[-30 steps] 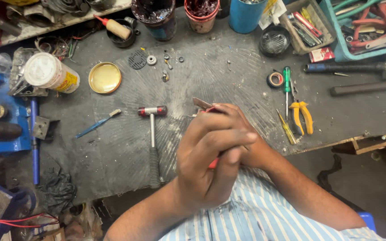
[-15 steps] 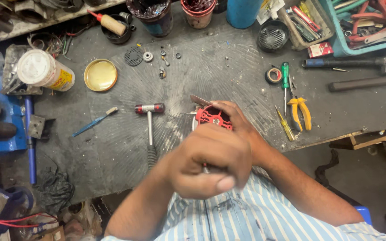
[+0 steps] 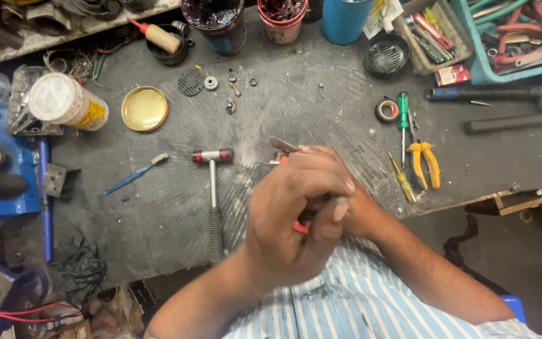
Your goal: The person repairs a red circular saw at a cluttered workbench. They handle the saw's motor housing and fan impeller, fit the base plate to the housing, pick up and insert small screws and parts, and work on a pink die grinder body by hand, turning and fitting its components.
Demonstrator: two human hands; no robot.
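Note:
Both my hands are clasped together over a small red part [image 3: 300, 226] above the near edge of the grey workbench [image 3: 296, 113]. My left hand [image 3: 290, 223] lies on top with its fingers folded round the part. My right hand [image 3: 352, 204] is mostly hidden beneath it, closed on the same part from the right. Only a red sliver shows between the fingers, and a dark metal tip [image 3: 281, 145] pokes out beyond them. A small hammer with a red-banded head [image 3: 213, 188] lies just left of my hands.
Yellow-handled pliers [image 3: 423, 164], a green screwdriver [image 3: 403, 119] and a roll of tape [image 3: 386, 111] lie to the right. A brass lid [image 3: 144, 108], a white can [image 3: 67, 102], a blue brush [image 3: 134, 174] and small washers [image 3: 211, 83] lie to the left. Cups and tool trays line the far edge.
Half a second ago the red part showed above my fingers; now my left hand has slid up over it and hides nearly all of it.

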